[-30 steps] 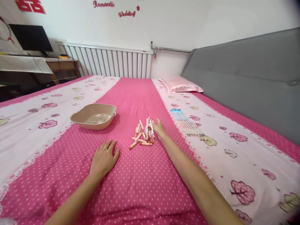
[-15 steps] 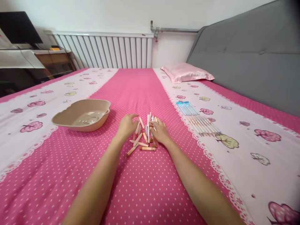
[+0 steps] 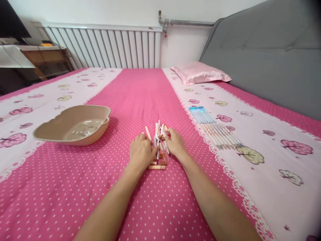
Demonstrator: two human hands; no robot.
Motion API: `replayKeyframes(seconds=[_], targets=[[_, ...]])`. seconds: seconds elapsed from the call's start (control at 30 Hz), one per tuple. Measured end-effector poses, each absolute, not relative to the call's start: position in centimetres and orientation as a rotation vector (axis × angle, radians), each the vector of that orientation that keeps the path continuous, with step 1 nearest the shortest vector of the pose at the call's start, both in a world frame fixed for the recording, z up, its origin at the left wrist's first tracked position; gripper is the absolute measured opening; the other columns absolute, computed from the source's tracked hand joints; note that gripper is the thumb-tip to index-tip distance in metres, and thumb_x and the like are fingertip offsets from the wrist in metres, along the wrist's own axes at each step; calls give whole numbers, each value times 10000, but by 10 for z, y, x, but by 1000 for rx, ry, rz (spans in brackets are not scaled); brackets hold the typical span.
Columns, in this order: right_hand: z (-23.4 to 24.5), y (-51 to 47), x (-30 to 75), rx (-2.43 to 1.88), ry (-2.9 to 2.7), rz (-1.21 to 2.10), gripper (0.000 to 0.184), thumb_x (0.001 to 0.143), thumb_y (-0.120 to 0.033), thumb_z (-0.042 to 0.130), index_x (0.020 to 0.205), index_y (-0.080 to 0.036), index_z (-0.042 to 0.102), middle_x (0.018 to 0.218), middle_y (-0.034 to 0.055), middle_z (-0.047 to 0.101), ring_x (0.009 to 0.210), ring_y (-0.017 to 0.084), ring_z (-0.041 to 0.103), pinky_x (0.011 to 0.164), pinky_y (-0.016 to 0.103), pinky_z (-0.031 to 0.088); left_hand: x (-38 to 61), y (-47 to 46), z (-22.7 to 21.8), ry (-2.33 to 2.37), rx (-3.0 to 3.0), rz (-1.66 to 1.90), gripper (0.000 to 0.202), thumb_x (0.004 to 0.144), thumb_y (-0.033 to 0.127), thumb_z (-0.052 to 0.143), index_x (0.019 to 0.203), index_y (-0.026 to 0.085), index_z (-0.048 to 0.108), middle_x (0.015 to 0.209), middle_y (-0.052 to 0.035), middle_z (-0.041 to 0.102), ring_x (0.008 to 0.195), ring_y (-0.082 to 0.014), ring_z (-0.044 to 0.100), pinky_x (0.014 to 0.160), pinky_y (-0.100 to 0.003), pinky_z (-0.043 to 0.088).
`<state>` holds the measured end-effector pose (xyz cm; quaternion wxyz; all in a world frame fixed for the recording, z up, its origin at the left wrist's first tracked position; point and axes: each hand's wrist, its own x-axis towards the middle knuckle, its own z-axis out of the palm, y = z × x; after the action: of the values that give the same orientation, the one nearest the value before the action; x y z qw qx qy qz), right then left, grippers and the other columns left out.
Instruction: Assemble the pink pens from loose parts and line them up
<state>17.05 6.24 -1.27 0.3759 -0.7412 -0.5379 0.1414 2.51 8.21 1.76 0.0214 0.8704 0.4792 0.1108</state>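
A small pile of peach and white pen parts (image 3: 158, 140) lies on the pink dotted strip of the bedspread (image 3: 155, 201). My left hand (image 3: 141, 152) curls round the pile from its left side, fingers bent over the pieces. From the right, my right hand (image 3: 175, 144) closes in on the same pile, fingers pinched among the white tubes. One peach cap (image 3: 157, 167) lies loose just in front of the hands.
A beige plastic basin (image 3: 50, 134) with a few bits inside sits to the left. A neat row of blue and peach pens (image 3: 215, 127) lies to the right. Behind are a pink pillow (image 3: 200, 72), a grey headboard (image 3: 263, 57), a radiator (image 3: 100, 45) and a desk (image 3: 45, 55).
My left hand came off the bedspread and moved up to the pile. Both hands have closed in on it from either side, bunching the pieces together. The view tilted down and closer.
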Motion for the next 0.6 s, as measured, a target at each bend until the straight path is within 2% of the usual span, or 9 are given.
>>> replayKeyframes(seconds=[0.13,0.27,0.47,0.6], targets=[[-10,60,181,-1960,-1240,348,242,827,-182,482,1038,-162,598,1033,90,647,942,207,598,854,334,438,26,81,13,1403,2648,410,252,791,354,550,764,145,688,948,-138,599,939,-262,544,850,-389,443],[-10,60,185,-1948,-1310,366,271,815,-144,482,1034,-190,635,1015,67,657,947,205,595,872,334,431,26,85,5,1414,2518,571,186,742,322,603,721,160,692,955,-118,599,970,-260,537,869,-390,446],[-16,63,178,-1875,-1540,338,391,851,-130,407,1172,-204,618,1191,96,556,1122,212,493,967,329,371,27,88,-1,1441,2368,736,84,674,241,608,653,174,654,824,-82,614,907,-234,553,838,-371,465],[-19,60,176,-1919,-1691,267,452,845,-147,435,1268,-257,551,1376,98,402,1245,286,373,1016,413,304,27,88,3,1471,2300,773,70,656,225,598,614,172,616,801,-74,619,873,-218,566,810,-350,469]])
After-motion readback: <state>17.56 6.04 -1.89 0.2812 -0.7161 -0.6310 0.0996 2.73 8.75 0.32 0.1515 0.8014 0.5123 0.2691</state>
